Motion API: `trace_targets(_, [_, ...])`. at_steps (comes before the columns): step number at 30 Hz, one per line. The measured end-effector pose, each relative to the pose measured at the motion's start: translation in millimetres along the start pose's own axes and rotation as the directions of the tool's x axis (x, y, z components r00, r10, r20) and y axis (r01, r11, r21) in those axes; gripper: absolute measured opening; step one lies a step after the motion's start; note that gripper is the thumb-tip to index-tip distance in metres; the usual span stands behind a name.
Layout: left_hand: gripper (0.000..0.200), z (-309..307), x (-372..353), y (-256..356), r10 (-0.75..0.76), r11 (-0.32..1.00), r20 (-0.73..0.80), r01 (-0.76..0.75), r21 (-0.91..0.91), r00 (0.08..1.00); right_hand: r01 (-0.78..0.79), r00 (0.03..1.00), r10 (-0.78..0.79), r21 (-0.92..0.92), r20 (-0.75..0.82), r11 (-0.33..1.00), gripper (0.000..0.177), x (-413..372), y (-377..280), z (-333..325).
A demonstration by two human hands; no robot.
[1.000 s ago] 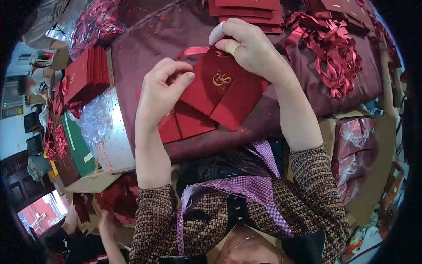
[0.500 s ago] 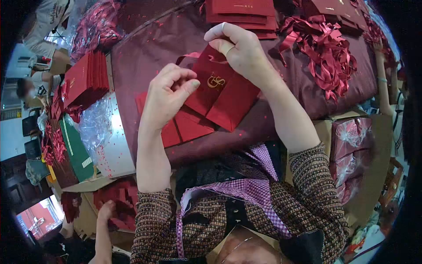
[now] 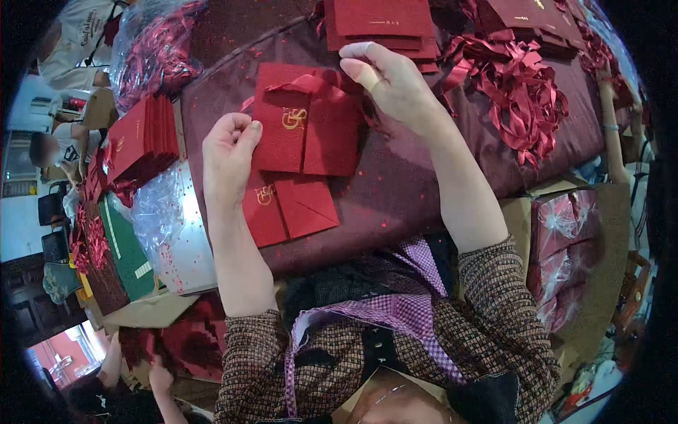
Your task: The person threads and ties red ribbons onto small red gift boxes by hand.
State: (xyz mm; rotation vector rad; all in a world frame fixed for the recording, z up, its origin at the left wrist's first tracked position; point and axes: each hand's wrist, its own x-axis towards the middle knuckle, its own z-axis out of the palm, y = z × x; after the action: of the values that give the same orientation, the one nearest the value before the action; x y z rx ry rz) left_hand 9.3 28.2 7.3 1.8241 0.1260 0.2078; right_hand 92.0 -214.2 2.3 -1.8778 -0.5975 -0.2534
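Observation:
A flat red paper gift bag (image 3: pixel 328 141) with a gold logo and a red ribbon across its upper part is in front of me. My left hand (image 3: pixel 229 152) pinches its left edge between thumb and fingers. My right hand (image 3: pixel 392 85) is closed above the bag's upper right, apart from its body. The fingertips are pressed together, and whatever they hold cannot be made out. A finger and thumb there wear pale covers. Partly beneath the first bag lies another red gift bag (image 3: pixel 300 212), also flat with a gold logo.
A dark red cloth (image 3: pixel 395 191) covers the table. Stacked red bags (image 3: pixel 381 21) and a ribbon heap (image 3: pixel 519 99) lie at the far side. More bags (image 3: pixel 141 138) stand left. A carton of wrapped red packs (image 3: pixel 561 247) is at right. Other people work nearby.
The logo bag has moved left and turned upright, lying flatter over the other bag. My left hand moved left and closed on its edge. My right hand came away from the bag's top.

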Motion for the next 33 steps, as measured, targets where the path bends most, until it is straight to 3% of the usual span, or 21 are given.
trace_targets(2, [0.003,-6,3,-4,-0.005,0.995,0.011,0.006,-0.101,1.000,-0.092,0.991,0.088,0.032,0.103,0.995,0.039,-2,0,-2])
trace_targets(3, [0.003,-6,3,-3,-0.001,0.995,0.005,0.001,-0.101,1.000,-0.116,0.983,0.128,-0.096,0.131,0.989,0.047,-2,6,0])
trace_targets(5, [0.003,-5,2,0,-0.043,0.989,-0.027,0.039,-0.140,0.999,0.089,0.988,-0.035,-0.368,0.151,0.926,0.048,-6,13,0])
trace_targets(6, [0.003,-6,2,1,-0.041,0.990,-0.030,0.036,-0.140,0.999,0.116,0.987,-0.059,-0.412,0.149,0.904,0.040,-8,12,3])
trace_targets(7, [0.003,-7,3,0,-0.035,0.991,-0.044,0.029,-0.132,0.998,0.120,0.987,-0.063,-0.411,0.150,0.904,0.040,-8,12,2])
trace_targets(9, [0.004,-7,3,-1,-0.026,0.992,-0.066,0.018,-0.125,0.997,-0.097,0.949,0.185,-0.322,0.255,0.942,0.034,-8,6,-1])
trace_targets(11, [0.005,-6,4,-4,-0.021,0.991,-0.084,0.009,-0.135,0.996,-0.077,0.965,0.151,-0.320,0.213,0.944,0.027,-8,6,1])
trace_targets(13, [0.005,-7,6,-6,-0.028,0.993,-0.117,0.014,-0.114,0.993,-0.291,0.914,0.290,-0.040,0.283,0.956,0.024,-2,-4,-6])
trace_targets(15, [0.005,-8,8,-11,-0.030,0.990,-0.133,0.011,-0.142,0.991,-0.336,0.914,0.208,0.365,0.348,0.868,0.025,1,-13,-15])
trace_targets(17, [0.005,-6,7,-7,-0.034,0.988,-0.157,0.010,-0.155,0.987,-0.352,0.927,0.171,0.624,0.332,0.697,0.021,-1,-19,-20])
trace_targets(19, [0.005,-5,8,-8,-0.026,0.992,-0.147,0.008,-0.124,0.989,-0.401,0.916,0.196,0.769,0.351,0.498,0.020,-1,-13,-24])
trace_targets(20, [0.005,-4,8,-9,-0.027,0.992,-0.144,0.009,-0.125,0.989,-0.435,0.899,0.132,0.823,0.417,0.366,0.020,-1,-13,-27])
trace_targets(23, [0.004,-5,8,-11,-0.067,0.972,-0.131,0.035,-0.231,0.989,-0.429,0.903,0.179,0.841,0.391,0.329,0.021,-2,-19,-24])
trace_targets(24, [0.004,-5,8,-10,-0.057,0.972,-0.120,0.028,-0.233,0.991,-0.393,0.919,0.148,0.831,0.365,0.395,0.023,-1,-14,-21])
trace_targets(25, [0.003,-5,7,-9,-0.047,0.972,-0.109,0.020,-0.236,0.993,-0.357,0.929,0.124,0.758,0.348,0.546,0.025,0,-11,-19])
trace_targets(28, [0.003,-4,7,-8,-0.078,0.961,-0.102,0.048,-0.273,0.992,-0.194,0.936,0.048,0.396,0.349,0.897,0.031,-2,-3,-8])
trace_targets(30, [0.004,-5,8,-10,-0.089,0.968,-0.110,0.060,-0.243,0.990,0.008,0.940,-0.044,0.105,0.338,0.994,0.035,-6,-2,1])
trace_targets(31, [0.005,-6,9,-11,-0.096,0.975,-0.122,0.068,-0.213,0.988,0.006,0.939,-0.041,0.104,0.340,0.995,0.035,-7,0,2])
trace_targets(33, [0.005,-7,9,-10,-0.086,0.980,-0.134,0.059,-0.192,0.987,0.129,0.926,-0.085,-0.098,0.368,0.987,0.033,-9,4,4])
